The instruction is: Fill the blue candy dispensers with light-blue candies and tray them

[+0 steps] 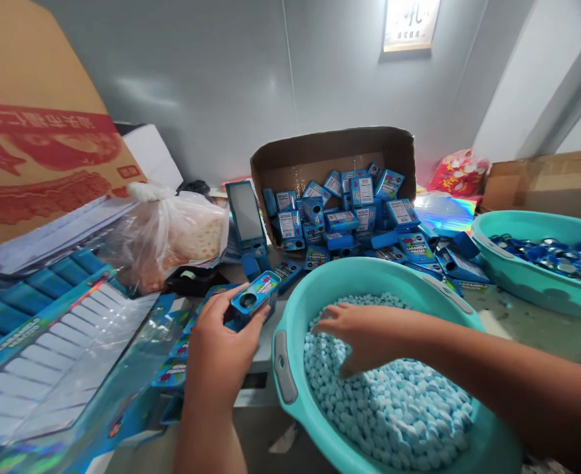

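Note:
My left hand [224,349] is closed around a small blue printed candy box [255,296], which has a dark round hole in its face. The box is tilted and sits left of a turquoise basin [290,329]. Small pale blue candies [409,408] are heaped inside the basin. My right hand [344,332] reaches over them from the right, its thumb apart from the fingers and the fingertips low at the candies. It is slightly blurred, and I make out nothing in it.
A tipped cardboard box [332,141] spills many blue candy boxes [340,220] behind the basin. At right stands a second turquoise basin [527,230] with shiny blue pieces. Left are a tied plastic bag [172,230], flat blue-and-white packaging [68,355] and a large carton [38,85].

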`<state>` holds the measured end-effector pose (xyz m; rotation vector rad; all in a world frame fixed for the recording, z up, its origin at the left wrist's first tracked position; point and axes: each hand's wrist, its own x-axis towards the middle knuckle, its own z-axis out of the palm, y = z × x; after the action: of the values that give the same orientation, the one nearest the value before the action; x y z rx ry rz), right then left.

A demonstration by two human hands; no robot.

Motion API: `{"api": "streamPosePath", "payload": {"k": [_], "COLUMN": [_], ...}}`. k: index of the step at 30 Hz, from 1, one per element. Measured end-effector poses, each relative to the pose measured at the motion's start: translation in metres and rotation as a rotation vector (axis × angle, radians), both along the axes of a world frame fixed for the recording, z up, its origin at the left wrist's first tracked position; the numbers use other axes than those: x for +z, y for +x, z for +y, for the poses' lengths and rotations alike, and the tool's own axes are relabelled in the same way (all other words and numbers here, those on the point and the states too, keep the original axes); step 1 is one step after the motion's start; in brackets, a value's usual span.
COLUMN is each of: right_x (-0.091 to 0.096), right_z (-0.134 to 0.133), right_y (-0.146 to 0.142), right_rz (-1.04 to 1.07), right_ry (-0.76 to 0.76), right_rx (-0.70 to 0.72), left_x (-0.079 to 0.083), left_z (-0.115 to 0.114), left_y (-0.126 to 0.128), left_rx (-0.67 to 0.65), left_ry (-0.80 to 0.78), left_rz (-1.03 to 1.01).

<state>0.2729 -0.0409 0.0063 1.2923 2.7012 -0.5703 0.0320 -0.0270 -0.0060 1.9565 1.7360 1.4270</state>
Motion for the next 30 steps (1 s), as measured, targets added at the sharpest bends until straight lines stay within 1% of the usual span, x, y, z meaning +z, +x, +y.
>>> {"api": "streamPosePath", "payload": {"k": [2, 4, 5, 7, 9, 11, 14, 16, 20, 23, 27, 30], "right_x": [-0.004, -0.004, -0.003, 0.0, 0.004, 0.008, 0.013, 0.015, 0.014, 0.008, 0.004, 0.007], "right_z": [-0.003, -0.005, -0.005, -0.005, -0.004, -0.005, -0.007, -0.009, -0.008, -0.007, -0.007, -0.008], "right_y": [-0.005, -0.011, -0.014, -0.017, -0.019, -0.019, -0.019, -0.019, -0.019, -0.018, -0.016, -0.017], "right_rz": [-0.102, -0.156, -0.173, -0.195, -0.21, -0.208, -0.198, -0.194, -0.196, -0.208, -0.206, -0.207], "right_ry": [-0.075, -0.096, -0.095, -0.111, -0.139, -0.175, -0.205, -0.2, -0.186, -0.185, -0.173, -0.172], "right_rx": [0.061, 0.066, 0.07, 0.069, 0.034, -0.012, -0.038, -0.049, -0.056, -0.053, -0.013, -0.002], "left_x": [-0.006, -0.013, -0.015, -0.018, -0.017, -0.013, -0.006, -0.004, 0.001, 0.005, 0.004, 0.001], "left_z": [0.005, 0.009, 0.011, 0.011, 0.01, 0.008, 0.004, 0.002, -0.002, -0.003, -0.001, 0.001], "left_y": [-0.008, -0.014, -0.015, -0.016, -0.014, -0.013, -0.013, -0.013, -0.011, -0.009, -0.012, -0.017], "left_rx": [0.015, -0.015, -0.035, -0.055, -0.054, -0.03, 0.084, 0.166, 0.279, 0.366, 0.38, 0.409], "left_ry": [-0.191, -0.319, -0.357, -0.378, -0.319, -0.184, 0.028, 0.113, 0.22, 0.295, 0.361, 0.413], "left_rz": [-0.082, -0.068, -0.038, 0.017, 0.002, -0.087, -0.221, -0.302, -0.48, -0.538, -0.656, -0.674]}}
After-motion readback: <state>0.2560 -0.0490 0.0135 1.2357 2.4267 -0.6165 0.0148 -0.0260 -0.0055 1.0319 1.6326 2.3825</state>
